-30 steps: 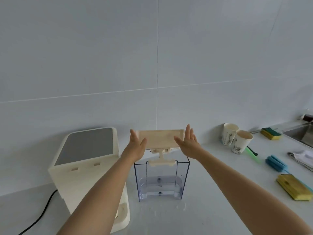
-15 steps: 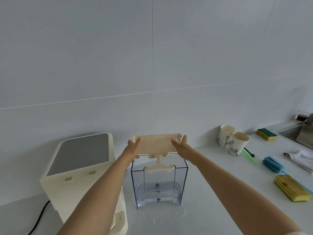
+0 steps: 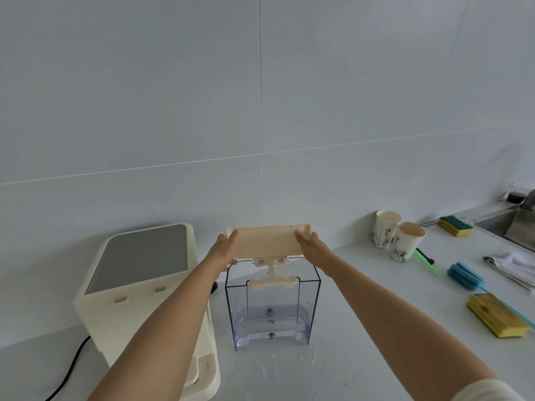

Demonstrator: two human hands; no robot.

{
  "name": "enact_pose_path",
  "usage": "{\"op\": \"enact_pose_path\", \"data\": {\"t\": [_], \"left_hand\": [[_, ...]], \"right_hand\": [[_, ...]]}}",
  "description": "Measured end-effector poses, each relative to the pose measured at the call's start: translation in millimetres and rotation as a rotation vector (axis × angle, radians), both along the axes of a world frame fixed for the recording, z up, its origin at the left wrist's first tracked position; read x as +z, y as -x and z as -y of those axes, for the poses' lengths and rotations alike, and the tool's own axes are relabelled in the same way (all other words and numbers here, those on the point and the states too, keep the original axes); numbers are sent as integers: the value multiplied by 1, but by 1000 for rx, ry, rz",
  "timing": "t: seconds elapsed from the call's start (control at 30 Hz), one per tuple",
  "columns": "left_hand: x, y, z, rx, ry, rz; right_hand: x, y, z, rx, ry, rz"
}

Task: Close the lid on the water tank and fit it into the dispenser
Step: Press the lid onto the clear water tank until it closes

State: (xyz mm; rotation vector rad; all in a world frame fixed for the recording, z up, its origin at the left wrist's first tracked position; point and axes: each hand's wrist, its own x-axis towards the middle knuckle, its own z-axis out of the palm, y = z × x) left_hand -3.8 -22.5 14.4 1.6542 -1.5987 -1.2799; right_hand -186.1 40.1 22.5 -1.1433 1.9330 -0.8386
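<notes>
A clear plastic water tank [image 3: 272, 311] stands upright on the white counter, with a little water in its bottom. Its cream lid [image 3: 267, 241] is raised on a hinge arm above the tank's front wall, tilted up and away from me. My left hand [image 3: 224, 250] grips the lid's left end and my right hand [image 3: 311, 246] grips its right end. The cream dispenser [image 3: 139, 290] with a grey top panel stands just left of the tank, partly behind my left forearm.
Two paper cups [image 3: 398, 234] stand at the back right. Sponges [image 3: 496, 315], a blue brush [image 3: 464, 274], a green stick [image 3: 425, 263] and a cloth [image 3: 514, 266] lie further right, beside a steel sink [image 3: 515, 227]. A black cable [image 3: 71, 369] runs from the dispenser. Water drops lie before the tank.
My open palms have closed onto the two ends of the lid, and the lid has tipped slightly lower. The camera has shifted a little.
</notes>
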Motion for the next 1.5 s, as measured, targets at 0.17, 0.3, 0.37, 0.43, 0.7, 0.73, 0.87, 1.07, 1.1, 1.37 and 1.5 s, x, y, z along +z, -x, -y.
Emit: {"op": "enact_pose_path", "data": {"t": [0.17,0.3,0.37,0.43,0.7,0.73,0.87,1.07,1.1,1.37,1.5], "left_hand": [[2,-3,-7,13,6,-28],[1,-5,-13,8,35,-39],[1,-7,-18,10,54,-45],[-1,-8,-22,28,88,-42],[-8,-7,-45,85,152,27],[-8,-7,-49,93,148,29],[-15,-9,-59,123,143,26],[-25,-10,-73,139,122,-3],[-26,-10,-75,141,126,-9],[-37,-10,-86,150,117,-12],[-45,-12,-86,142,96,-10]], "right_hand": [[2,-5,-10,-8,27,1],[1,-6,-16,6,79,23],[-2,-5,-20,16,100,18],[-4,-5,-24,-2,124,46],[-14,-2,-38,-100,137,107],[-15,-1,-39,-109,139,101],[-20,-5,-48,-116,148,71],[-30,-7,-60,-122,137,39],[-32,-7,-62,-120,139,37],[-43,-7,-69,-98,114,-25],[-45,-7,-72,-83,88,-62]]}}
